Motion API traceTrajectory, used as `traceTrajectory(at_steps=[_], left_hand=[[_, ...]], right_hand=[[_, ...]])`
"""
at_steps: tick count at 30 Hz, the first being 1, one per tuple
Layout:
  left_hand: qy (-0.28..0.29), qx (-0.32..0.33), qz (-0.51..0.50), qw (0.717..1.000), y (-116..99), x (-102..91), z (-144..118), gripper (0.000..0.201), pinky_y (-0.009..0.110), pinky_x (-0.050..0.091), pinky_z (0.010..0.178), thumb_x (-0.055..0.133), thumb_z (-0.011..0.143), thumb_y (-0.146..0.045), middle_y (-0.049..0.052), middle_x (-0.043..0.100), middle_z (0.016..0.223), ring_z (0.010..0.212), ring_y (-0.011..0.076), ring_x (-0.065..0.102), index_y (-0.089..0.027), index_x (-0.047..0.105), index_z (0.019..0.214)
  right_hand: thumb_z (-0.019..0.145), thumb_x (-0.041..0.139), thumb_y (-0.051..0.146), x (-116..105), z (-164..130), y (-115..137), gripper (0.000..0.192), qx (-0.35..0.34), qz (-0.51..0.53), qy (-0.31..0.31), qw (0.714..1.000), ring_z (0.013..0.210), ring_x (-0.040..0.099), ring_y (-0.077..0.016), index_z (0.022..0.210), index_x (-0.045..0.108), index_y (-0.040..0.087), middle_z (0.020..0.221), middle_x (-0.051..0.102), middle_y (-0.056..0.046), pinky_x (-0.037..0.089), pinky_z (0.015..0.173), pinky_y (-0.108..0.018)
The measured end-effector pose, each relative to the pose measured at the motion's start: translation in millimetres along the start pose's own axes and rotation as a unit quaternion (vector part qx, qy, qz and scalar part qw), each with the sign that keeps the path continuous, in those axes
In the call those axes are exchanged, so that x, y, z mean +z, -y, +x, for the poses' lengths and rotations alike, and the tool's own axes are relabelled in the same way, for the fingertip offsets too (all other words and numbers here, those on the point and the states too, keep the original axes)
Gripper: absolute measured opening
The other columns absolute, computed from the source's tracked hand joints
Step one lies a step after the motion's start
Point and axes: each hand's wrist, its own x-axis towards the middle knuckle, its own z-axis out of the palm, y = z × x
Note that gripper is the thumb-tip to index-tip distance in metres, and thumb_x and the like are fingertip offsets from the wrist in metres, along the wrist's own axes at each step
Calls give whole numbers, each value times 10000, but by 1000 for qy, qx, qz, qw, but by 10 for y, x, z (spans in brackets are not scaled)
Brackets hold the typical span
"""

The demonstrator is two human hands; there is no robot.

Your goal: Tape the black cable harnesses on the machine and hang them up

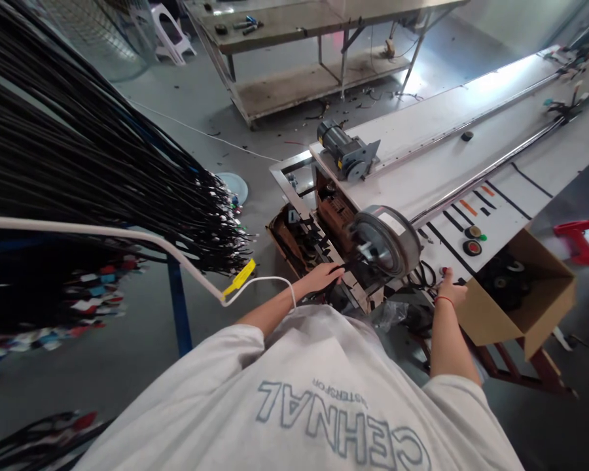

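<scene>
My left hand is closed around a black cable at the left side of a round metal wheel. The cable leads to the wheel's hub. My right hand, with a red band at the wrist, rests at the near edge of the long white bench. Its fingers are apart, one of them at a small red button. Looped black cable lies between that hand and the wheel.
A grey motor sits on the bench. Tape rolls and dark strips lie at right, above an open cardboard box. Bundles of black cables hang at left. A white cord with a yellow tag crosses nearby.
</scene>
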Motion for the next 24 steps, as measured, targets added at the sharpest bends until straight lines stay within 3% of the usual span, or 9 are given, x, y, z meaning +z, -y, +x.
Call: traceTrajectory(at_steps=[4,10,13,15,17,19,21,24], left_hand=[[-52,-1,1,999,-106,34,204,436,258,429,755,320,952,-457,30,636,707,696,148,572,-189,524,675],[-45,-11,-34,998,-199,82,384,467,274,427,722,330,954,-495,14,584,648,633,137,518,-185,503,651],[19,-94,-186,978,-215,137,426,491,262,431,632,329,957,-531,-28,442,538,527,111,423,-183,472,643],[83,-156,-310,934,-215,144,440,463,242,424,566,337,967,-499,-56,336,499,460,92,341,-183,460,652],[123,-197,-381,895,-197,112,452,429,224,416,525,350,967,-460,-71,265,485,423,84,284,-184,455,655],[151,-216,-372,890,-162,49,479,430,230,437,539,373,947,-483,-57,306,484,433,91,330,-180,475,659],[165,-226,-319,905,-128,-22,543,451,253,466,591,438,899,-550,-14,453,535,508,115,449,-167,531,681],[138,-222,-248,933,-131,-100,713,420,246,460,658,557,823,-553,17,600,674,642,139,542,-147,597,725]], right_hand=[[789,567,689,-1,7,-4,669,-1,4,-4,1000,1169,551,-385,1128,518,114,1185,584,-274,453,980,-479],[808,543,686,-35,-39,23,712,3,6,17,1000,1199,526,-386,1190,503,86,1231,559,-280,432,1006,-472],[829,539,654,-68,-71,18,706,3,16,33,999,1198,524,-382,1212,490,63,1228,551,-290,427,1014,-461],[839,566,588,-119,-81,40,676,-22,15,21,999,1232,492,-375,1251,465,61,1266,521,-293,405,1034,-467],[816,626,485,-191,-84,149,674,-89,1,-28,996,1314,395,-377,1309,424,71,1363,439,-292,344,1074,-499],[797,637,396,-260,-110,404,643,-195,13,-38,980,1337,357,-369,1319,428,82,1400,416,-270,314,1082,-514],[835,567,394,-289,-209,822,512,-292,68,80,951,1212,501,-336,1242,507,91,1275,549,-229,387,1019,-481],[908,414,525,-230,-549,1610,488,-355,109,348,861,836,649,-260,1072,619,115,900,684,-136,494,833,-410]])
